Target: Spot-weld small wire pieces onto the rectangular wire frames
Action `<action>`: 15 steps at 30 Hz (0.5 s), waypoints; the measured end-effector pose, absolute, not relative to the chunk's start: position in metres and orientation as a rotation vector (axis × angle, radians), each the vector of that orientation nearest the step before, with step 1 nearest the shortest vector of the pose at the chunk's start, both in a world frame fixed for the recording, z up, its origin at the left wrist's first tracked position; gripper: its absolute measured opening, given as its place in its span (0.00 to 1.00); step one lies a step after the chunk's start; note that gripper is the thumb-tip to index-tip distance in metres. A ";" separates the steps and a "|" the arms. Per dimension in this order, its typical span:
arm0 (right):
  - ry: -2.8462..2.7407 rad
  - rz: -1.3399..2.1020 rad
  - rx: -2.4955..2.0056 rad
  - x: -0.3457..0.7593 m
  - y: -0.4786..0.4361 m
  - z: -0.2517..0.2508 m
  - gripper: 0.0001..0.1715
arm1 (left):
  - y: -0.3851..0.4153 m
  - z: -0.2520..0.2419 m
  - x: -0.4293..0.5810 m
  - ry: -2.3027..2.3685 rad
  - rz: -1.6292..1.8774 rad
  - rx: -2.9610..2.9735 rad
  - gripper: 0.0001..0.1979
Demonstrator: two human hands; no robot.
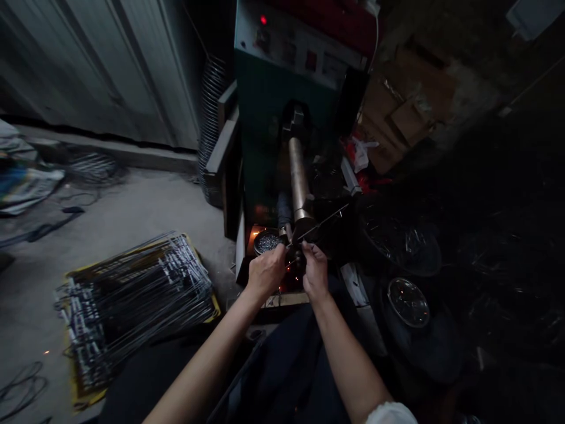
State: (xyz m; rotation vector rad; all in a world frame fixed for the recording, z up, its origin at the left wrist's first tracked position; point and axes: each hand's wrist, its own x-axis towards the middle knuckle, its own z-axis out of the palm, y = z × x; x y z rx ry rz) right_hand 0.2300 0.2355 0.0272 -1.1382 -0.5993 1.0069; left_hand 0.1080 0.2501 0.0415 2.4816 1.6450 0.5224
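Observation:
My left hand [267, 272] is closed at the near end of a thin metal rod [326, 219], which slants up to the right beneath the machine's copper-coloured arm [298, 176]. Beside it, my right hand [315, 271] pinches thumb and fingers together just below the rod; what lies between them is too small and dark to tell. Orange sparks [289, 271] fly between and below both hands. Left of the arm's tip, a round dish [268, 241] holds many small shiny metal pieces.
A green machine [265, 141] with a lit red lamp [263, 19] stands ahead. On the floor at left, a yellow crate [75, 394] carries stacked thin rods with bright ends. A round clear-rimmed bowl [427, 312] sits at right. Cardboard [408, 118] lies behind.

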 end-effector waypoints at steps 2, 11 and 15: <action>-0.608 0.997 -1.147 0.231 0.238 0.028 0.18 | 0.251 0.041 0.108 1.637 0.514 2.485 0.15; -0.733 1.097 -1.334 0.242 0.187 0.014 0.20 | 0.251 0.040 0.094 1.455 0.509 2.539 0.13; -1.091 1.313 -1.501 0.231 0.122 -0.016 0.17 | 0.231 0.032 0.068 1.345 0.545 2.544 0.12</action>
